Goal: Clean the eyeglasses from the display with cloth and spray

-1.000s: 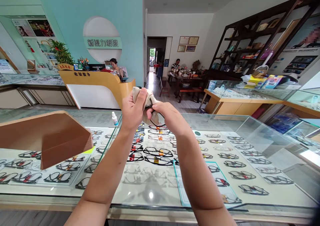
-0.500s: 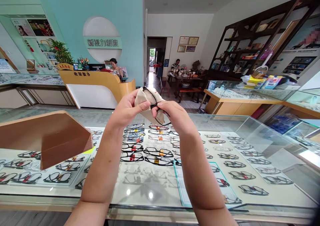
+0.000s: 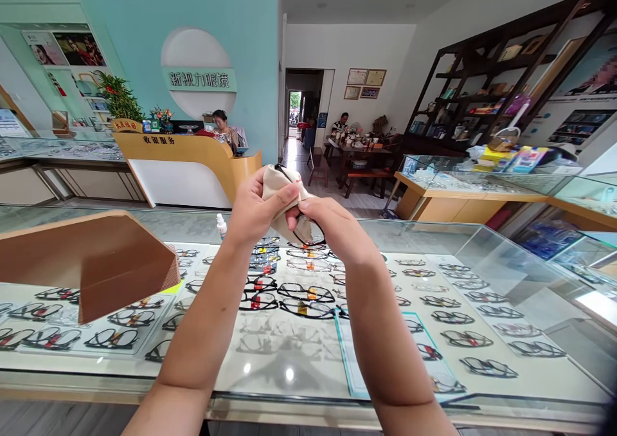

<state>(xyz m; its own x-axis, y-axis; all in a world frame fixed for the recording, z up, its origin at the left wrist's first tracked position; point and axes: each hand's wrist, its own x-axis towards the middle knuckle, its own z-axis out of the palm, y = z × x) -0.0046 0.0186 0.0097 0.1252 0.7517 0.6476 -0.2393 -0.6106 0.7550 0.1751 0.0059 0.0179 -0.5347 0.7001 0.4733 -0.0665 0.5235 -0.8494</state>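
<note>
The left hand (image 3: pixel 254 209) pinches a soft, crumpled, cream cloth (image 3: pixel 276 180) around part of some round, see-through, black-rimmed glasses (image 3: pixel 311 232). The right hand (image 3: pixel 337 224) grips the glasses too. They are up over the smooth, shiny glass tabletop (image 3: pixel 267 384).

Under your own entry: two hands, the left hand (image 3: pixel 258 201) and the right hand (image 3: pixel 332 220); one cloth (image 3: pixel 276 182); one pair of black-rimmed glasses (image 3: pixel 309 230). Around you: one brown panel (image 3: pixel 116 256); one white bottle (image 3: pixel 222 226); one teal-edged sheet (image 3: pixel 371 359); display spectacles (image 3: pixel 518 328), too many and too overlapped for you to count surely. Farther from you: four framed pieces (image 3: pixel 357 76); one round wall sign (image 3: pixel 198 79); two other people (image 3: pixel 238 139).
</note>
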